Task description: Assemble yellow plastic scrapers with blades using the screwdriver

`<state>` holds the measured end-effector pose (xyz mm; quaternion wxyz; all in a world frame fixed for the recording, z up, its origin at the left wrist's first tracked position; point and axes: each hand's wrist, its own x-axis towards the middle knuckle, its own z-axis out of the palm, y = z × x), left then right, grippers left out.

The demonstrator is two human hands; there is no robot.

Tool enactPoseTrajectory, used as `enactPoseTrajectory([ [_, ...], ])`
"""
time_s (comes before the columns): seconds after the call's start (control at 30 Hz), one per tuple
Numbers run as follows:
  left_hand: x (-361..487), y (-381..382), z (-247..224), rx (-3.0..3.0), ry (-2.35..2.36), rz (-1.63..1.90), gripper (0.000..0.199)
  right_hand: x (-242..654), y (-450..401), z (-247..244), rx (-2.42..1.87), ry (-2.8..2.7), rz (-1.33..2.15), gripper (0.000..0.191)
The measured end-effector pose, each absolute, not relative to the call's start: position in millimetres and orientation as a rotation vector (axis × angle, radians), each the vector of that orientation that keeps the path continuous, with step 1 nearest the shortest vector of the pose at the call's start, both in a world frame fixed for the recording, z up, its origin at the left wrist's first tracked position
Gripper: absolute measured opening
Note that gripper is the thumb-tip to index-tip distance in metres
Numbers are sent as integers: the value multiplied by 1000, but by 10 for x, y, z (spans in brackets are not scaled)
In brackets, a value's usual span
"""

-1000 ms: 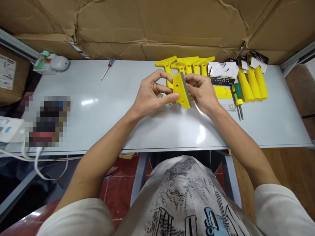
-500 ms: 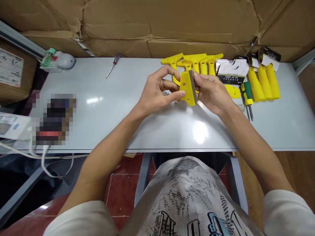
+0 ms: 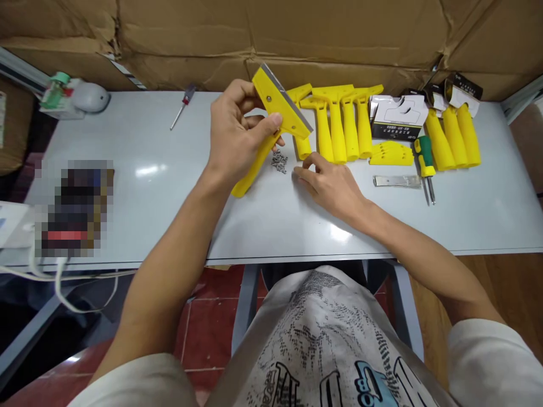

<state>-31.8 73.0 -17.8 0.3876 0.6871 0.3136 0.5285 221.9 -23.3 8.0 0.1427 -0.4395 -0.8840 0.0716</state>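
My left hand point(image 3: 237, 133) is closed round a yellow scraper point(image 3: 280, 102), held tilted above the table. A grey metal blade lies along the scraper's upper edge, its head shows a screw, and the handle slants down to the left. My right hand point(image 3: 333, 183) is low over the tabletop, just right of a small pile of screws point(image 3: 279, 161). Its fingers are curled and drawn together; whatever is between the fingertips is too small to make out.
Several yellow scraper handles point(image 3: 337, 124) lie behind my right hand. Farther right are yellow plates point(image 3: 391, 154), a stack of blades point(image 3: 396, 181), a green-yellow screwdriver point(image 3: 425, 161), a box point(image 3: 399, 117) and yellow sleeves point(image 3: 469, 135). A red-handled screwdriver point(image 3: 184, 104) lies at the back left.
My left hand has moved left and up with the scraper, tipping it. My right hand has let go of the scraper's blade side and come down beside the screws.
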Motion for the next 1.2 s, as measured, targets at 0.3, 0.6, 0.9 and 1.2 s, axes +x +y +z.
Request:
enactPoseTrajectory([
  [0.3,-125,563,-173,1592,889,1300,71,2208,-311,105,-1287,-2726,51,41],
  [0.6,85,260,5,1570,915,1203,63,2388,-205,196,-828,-1992,163,31],
  [0.9,305,-4,133,1583,865,1203,55,2400,-141,280,-1151,-2082,137,46],
  [1.2,282,-49,149,1617,972,1165,56,2359,-137,189,-1104,-1908,67,40],
])
